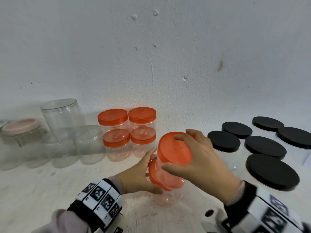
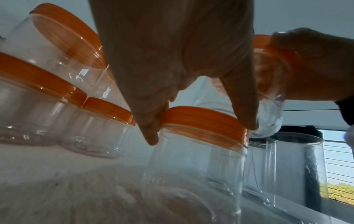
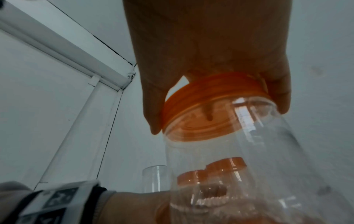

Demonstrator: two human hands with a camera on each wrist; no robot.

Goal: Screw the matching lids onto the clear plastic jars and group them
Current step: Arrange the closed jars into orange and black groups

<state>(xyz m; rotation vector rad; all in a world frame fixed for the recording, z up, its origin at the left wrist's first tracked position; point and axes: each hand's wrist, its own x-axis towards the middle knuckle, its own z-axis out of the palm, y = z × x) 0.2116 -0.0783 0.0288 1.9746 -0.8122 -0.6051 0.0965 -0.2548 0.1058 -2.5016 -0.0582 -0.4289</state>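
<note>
- Head view: two bare hands meet low in the middle of a pale worktop point(image 1: 42, 185) set against a white wall point(image 1: 151, 47).
- The right hand point(image 1: 198, 157) has its fingers and thumb curled round the orange lid point(image 1: 174, 148) of a clear plastic jar, the upper jar point(image 1: 168, 174), which tilts to the left.
- That jar sits above a second orange-lidded jar, the lower jar point(image 1: 166, 197), standing on the worktop.
- The left hand point(image 1: 139, 175) wraps thumb and fingers round the lower jar's orange lid point(image 2: 203, 121); the left wrist view shows fingertips on both sides of its rim.
- Whether the upper jar's base touches the lower lid cannot be told.
- Right wrist view: the upper jar's lid sits on the jar mouth, fingers gripping its ribbed edge.
- Behind the hands, against the wall, four orange-lidded jars point(image 1: 127, 132) stand as two stacks of two, side by side.
- To the left stand clear jars without lids point(image 1: 62, 132), one tall, and a glass jar with a pink lid point(image 1: 20, 130) at the far left.
- To the right stands a group of clear jars with black lids point(image 1: 262, 147), close together.
- Both wrists wear bands printed with black-and-white square markers point(image 1: 101, 197).
</note>
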